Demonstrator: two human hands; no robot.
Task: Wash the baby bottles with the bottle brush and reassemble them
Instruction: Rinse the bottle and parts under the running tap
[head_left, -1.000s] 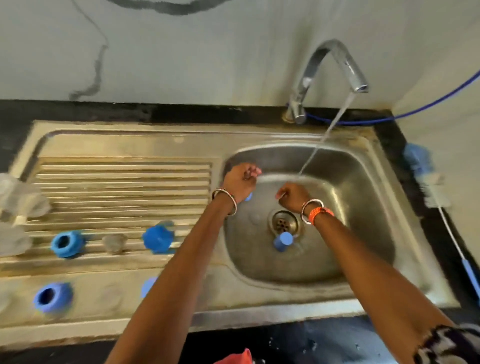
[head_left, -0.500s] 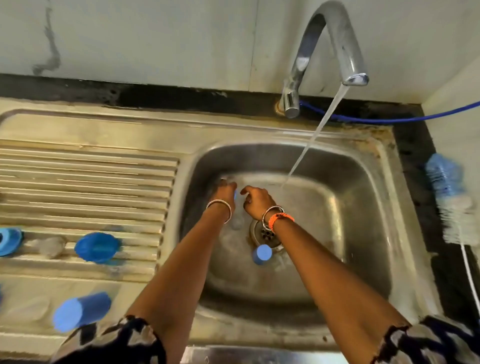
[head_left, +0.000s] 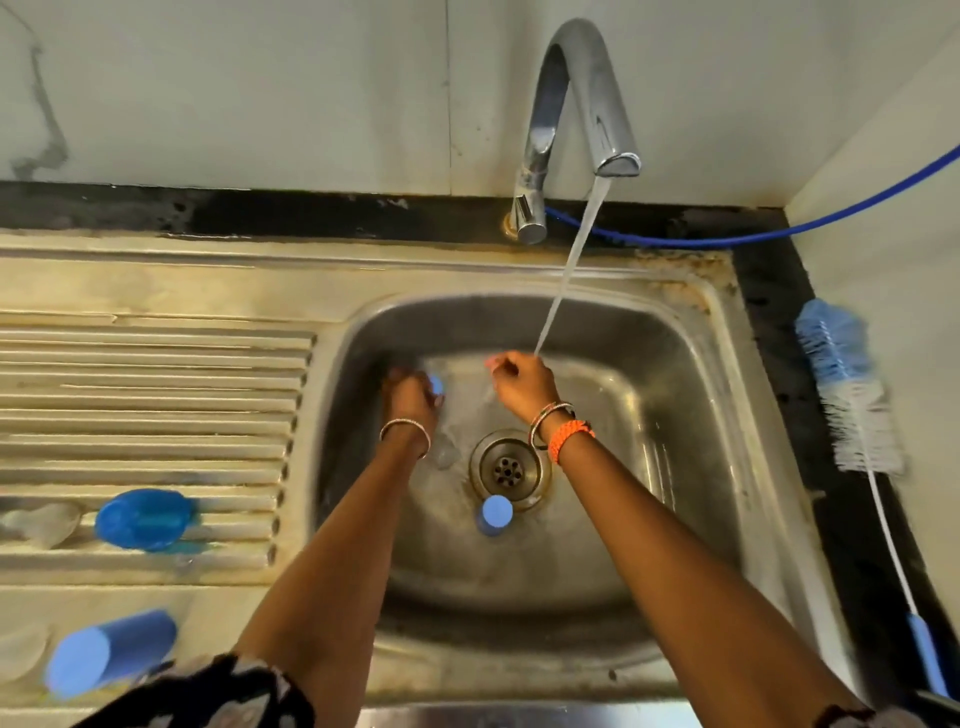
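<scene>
1. Baby bottle parts in blue and clear plastic lie on and in the stainless steel sink (head_left: 722, 415), which fills most of the view with its ribbed draining board on the left and its deep basin on the right.
2. The curved chrome tap (head_left: 576, 119) stands behind the basin, and a thin stream of water (head_left: 566, 275) runs from it down to the right hand (head_left: 522, 384).
3. The long bottle brush with blue and white bristles and a white wire handle (head_left: 852, 395) lies on the dark counter just right of the sink, touched by no hand.
4. A thin blue hose (head_left: 779, 236) runs along the wall behind the tap.
5. The right hand is in the basin under the water with its fingers curled; whether it holds something I cannot tell.
6. The left hand (head_left: 410, 400) is at the back left of the basin and its fingers grip a small blue piece (head_left: 436, 385).
7. A blue plastic cylinder (head_left: 109, 652) lies on its side at the front left edge of the sink.
8. A rounded translucent blue cap (head_left: 140, 519) lies on the draining board, with a blurred clear part (head_left: 44, 522) just beside it on the left.
9. A small blue round cap (head_left: 496, 513) lies on the basin floor, touching the front rim of the metal drain (head_left: 506, 467).
</scene>
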